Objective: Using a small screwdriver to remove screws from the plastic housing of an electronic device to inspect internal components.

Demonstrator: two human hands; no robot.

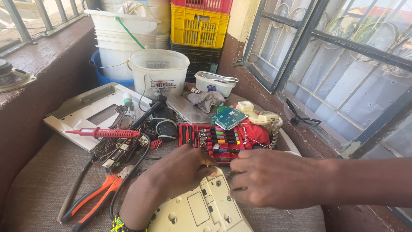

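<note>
A cream telephone base [201, 210] lies face-down, left hand [180, 169] and right hand [268, 178] both curled, grip closed on its top edge.

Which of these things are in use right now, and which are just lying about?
In use: left hand, right hand, cream phone casing, red screwdriver case.
Lying about: orange pliers, red probe, green circuit board, white bucket, grey rag.

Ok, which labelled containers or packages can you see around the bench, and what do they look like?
White round plastic bucket: behind the tools, dark printed label on its side.
Yellow slatted plastic crate: stacked at the back, pale label patch.
Small white rectangular tub: right of the bucket, small purple mark.
No screens.
</note>
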